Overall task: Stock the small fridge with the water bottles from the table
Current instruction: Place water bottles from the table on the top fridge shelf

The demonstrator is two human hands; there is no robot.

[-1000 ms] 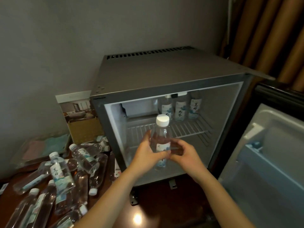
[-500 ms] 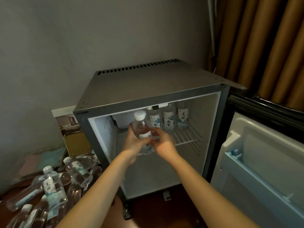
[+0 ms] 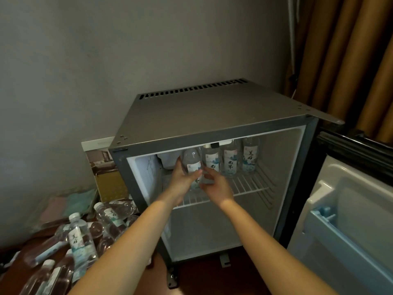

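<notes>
Carried deeper into the fridge (image 3: pixel 212 116), the water bottle (image 3: pixel 192 159) is gripped by the left hand (image 3: pixel 180 179) and right hand (image 3: pixel 217 186) at the wire shelf (image 3: pixel 251 186), beside three standing bottles (image 3: pixel 230 162)

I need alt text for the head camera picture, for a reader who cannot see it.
A person's left hand and right hand hold a water bottle upright inside an open small fridge, at its wire shelf, left of three bottles standing there. On the table at left, more bottles are piled.
</notes>
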